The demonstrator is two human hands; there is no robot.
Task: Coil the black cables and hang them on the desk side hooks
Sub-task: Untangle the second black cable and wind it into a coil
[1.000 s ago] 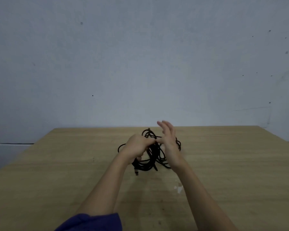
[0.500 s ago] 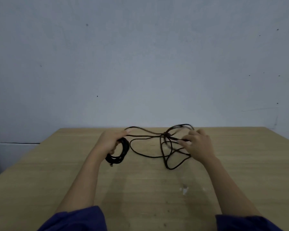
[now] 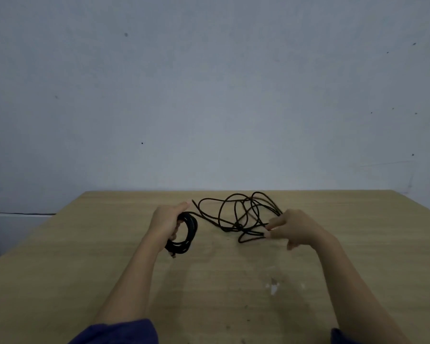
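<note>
My left hand (image 3: 168, 220) grips a tight coil of black cable (image 3: 188, 234) just above the wooden desk (image 3: 85, 269). From that coil a strand runs right into a loose tangle of black cable loops (image 3: 241, 214) lying on the desk top. My right hand (image 3: 292, 228) pinches strands of that tangle at its near right edge between thumb and fingertips. A plug end hangs from the bottom of the coil. No desk side hooks are in view.
The desk's far edge meets a plain grey-blue wall (image 3: 209, 95). A small white scuff (image 3: 273, 288) marks the desk top near my right forearm. The desk's left edge slants down toward the lower left.
The hands, close together on one bundle a second ago, have drawn apart. The left now keeps a tight coil while the loose loops have spread out to the right under my right hand.
</note>
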